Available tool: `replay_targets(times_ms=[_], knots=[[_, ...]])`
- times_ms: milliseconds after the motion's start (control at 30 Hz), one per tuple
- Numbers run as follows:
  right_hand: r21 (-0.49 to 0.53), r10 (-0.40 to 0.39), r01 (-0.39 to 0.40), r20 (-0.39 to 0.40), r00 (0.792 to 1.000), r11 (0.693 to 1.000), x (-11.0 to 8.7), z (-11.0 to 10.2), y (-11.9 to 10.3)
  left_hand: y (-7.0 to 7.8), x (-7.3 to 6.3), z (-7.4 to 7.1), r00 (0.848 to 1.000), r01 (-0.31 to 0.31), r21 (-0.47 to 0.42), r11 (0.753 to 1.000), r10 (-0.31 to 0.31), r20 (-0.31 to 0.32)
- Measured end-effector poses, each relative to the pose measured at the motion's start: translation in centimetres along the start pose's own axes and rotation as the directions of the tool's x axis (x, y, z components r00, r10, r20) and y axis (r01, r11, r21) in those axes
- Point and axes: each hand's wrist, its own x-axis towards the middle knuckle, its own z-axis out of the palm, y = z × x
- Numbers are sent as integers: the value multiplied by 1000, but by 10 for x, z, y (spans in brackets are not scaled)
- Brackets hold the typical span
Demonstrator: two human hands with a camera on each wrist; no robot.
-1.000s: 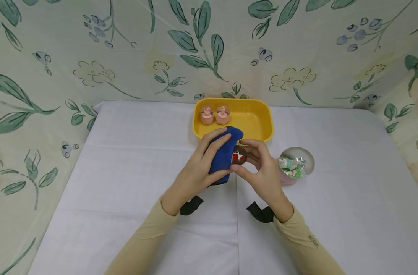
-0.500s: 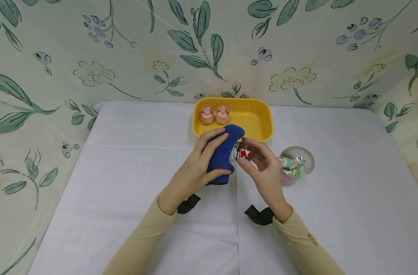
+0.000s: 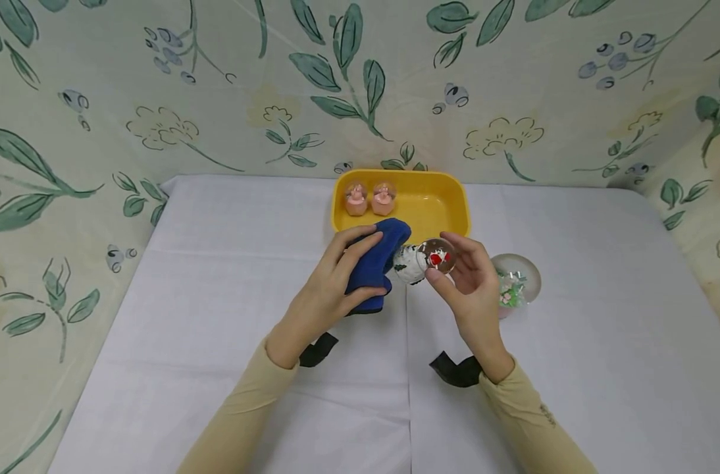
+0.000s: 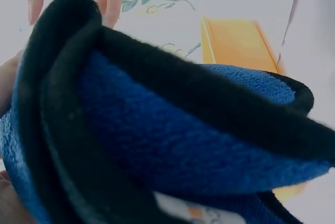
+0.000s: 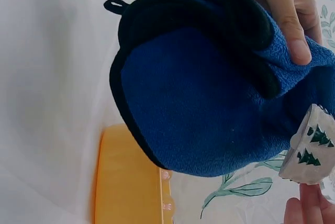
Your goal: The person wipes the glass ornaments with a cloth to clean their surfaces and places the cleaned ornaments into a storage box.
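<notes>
My left hand (image 3: 321,289) grips a folded blue cloth (image 3: 373,260) with a dark edging, its fingers and thumb curled round it. My right hand (image 3: 475,296) holds a small snow globe (image 3: 411,264) by its clear dome, which has a red and white figure inside. The globe lies tilted on its side in the air, its white base with green trees pointing at the cloth. In the right wrist view, that base (image 5: 312,148) shows right beside the hanging cloth (image 5: 193,98). The left wrist view is mostly filled by the cloth (image 4: 157,124).
Behind the hands is a yellow tray (image 3: 434,204), with two small pink snow globes (image 3: 356,199) standing at its left end. A larger snow globe (image 3: 518,283) with a pink base stands right of the right hand, partly hidden by it. White cloth (image 3: 603,316) covers the table.
The small snow globe has moved right, out of the cloth's fold, so its white base now shows. The left hand and cloth have shifted slightly left.
</notes>
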Motion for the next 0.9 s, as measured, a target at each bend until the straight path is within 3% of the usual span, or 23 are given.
replay_targets(times_ms=[233,500,900], knots=[[24,-59,59,4,998,998,3,-4,2,-4,-3,-1,1000,18,-4,1000,-18,-15],[-71,-114,114,-4,993,991,14,-6,2,-6,-7,-2,999,37,-26,999,-37,-23],[-196,-38,32,-29,999,980,40,-3,4,-12,-11,-6,997,66,-12,998,-67,-48]])
